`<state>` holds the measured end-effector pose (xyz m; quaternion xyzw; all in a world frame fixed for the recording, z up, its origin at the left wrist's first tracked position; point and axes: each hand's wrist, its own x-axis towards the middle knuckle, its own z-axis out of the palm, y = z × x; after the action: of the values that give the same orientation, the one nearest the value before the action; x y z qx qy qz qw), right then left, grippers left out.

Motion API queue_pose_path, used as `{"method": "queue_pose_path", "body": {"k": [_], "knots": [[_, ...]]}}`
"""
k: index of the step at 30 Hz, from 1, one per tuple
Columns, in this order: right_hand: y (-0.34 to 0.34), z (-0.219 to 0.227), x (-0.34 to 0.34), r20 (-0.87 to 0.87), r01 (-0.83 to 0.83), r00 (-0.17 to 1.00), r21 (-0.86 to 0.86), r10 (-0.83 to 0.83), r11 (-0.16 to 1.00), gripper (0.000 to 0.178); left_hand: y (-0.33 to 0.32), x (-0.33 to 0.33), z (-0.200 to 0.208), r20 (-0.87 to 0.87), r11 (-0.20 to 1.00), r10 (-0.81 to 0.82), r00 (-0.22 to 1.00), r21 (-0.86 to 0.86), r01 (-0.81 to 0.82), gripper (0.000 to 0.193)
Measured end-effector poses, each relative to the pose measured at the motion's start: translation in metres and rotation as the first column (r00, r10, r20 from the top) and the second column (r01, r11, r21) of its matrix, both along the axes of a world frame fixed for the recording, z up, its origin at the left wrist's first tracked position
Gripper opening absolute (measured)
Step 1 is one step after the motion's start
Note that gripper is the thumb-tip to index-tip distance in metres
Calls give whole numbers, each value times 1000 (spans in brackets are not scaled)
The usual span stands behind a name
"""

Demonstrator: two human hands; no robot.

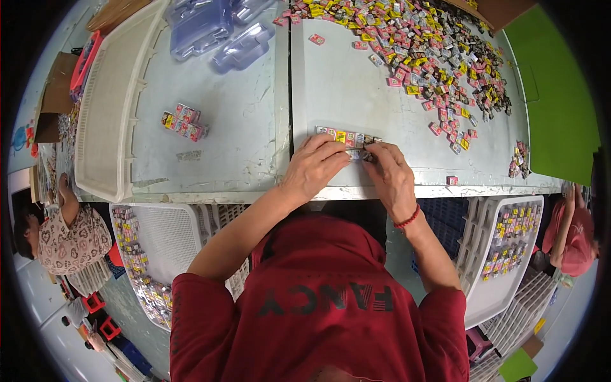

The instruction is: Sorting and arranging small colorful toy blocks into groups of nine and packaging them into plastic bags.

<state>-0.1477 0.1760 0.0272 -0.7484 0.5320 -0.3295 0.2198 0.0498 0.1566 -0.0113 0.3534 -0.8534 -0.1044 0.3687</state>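
Observation:
Near the table's front edge, a short row of small printed boxes point(341, 136) in pink, yellow, white and black lies between my hands. My left hand point(316, 164) is closed against the left and front part of the row, fingers bent together. At the row's right end my right hand point(391, 175), with a red bead bracelet on its wrist, pinches with thumb and fingertips. A few more boxes of a second row point(358, 155) show between the fingers; the rest are hidden. To the left sits a compact block of the same kind of boxes point(184, 122).
A large loose pile of small boxes point(420, 57) spreads at the far right, beside a green board point(560, 95). Clear bluish plastic trays point(242, 49) and a white tray point(114, 108) are at left. Box-filled trays point(503, 261) stand below the table. People sit on both sides.

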Motion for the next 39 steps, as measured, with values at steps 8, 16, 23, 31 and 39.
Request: {"method": "queue_pose_path", "body": {"k": [8, 16, 23, 31, 39], "knots": [[12, 0, -8, -86, 183, 978, -60, -188, 981, 26, 0, -2, 14, -47, 997, 35, 998, 63, -32, 26], [-9, 10, 11, -267, -135, 960, -186, 82, 973, 25, 2, 14, 8, -43, 987, 135, 990, 91, -130, 22], [-11, 13, 21, -316, -88, 947, -99, 53, 991, 20, 1, 12, 9, -136, 988, 126, 983, 112, -111, 20], [2, 5, 35, -193, 108, 972, -127, -131, 986, 14, 6, 13, 8, -99, 992, 102, 990, 78, -94, 16], [1, 0, 41, -200, 173, 959, -157, -203, 972, 9, 3, 12, 9, -138, 992, 87, 987, 107, -72, 20]]}}
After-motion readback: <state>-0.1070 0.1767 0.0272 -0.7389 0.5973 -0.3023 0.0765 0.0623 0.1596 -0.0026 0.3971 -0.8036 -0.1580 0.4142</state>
